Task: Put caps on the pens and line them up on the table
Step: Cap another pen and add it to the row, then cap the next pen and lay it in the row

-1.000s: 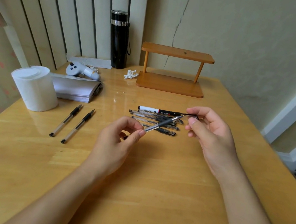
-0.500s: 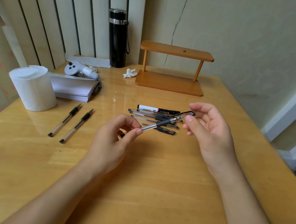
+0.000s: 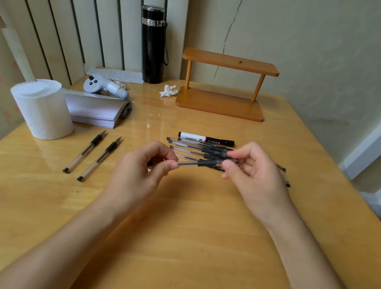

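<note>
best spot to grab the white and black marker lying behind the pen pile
Pinch the marker across its white barrel near the left end, coming down from above. It lies flat on the table, lengthwise left to right. Its far side is clear, while the pen pile crowds its near side.

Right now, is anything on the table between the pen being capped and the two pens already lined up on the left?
Nothing visible. The pen is held between left hand and right hand; bare table lies between it and the two lined-up pens.
</note>
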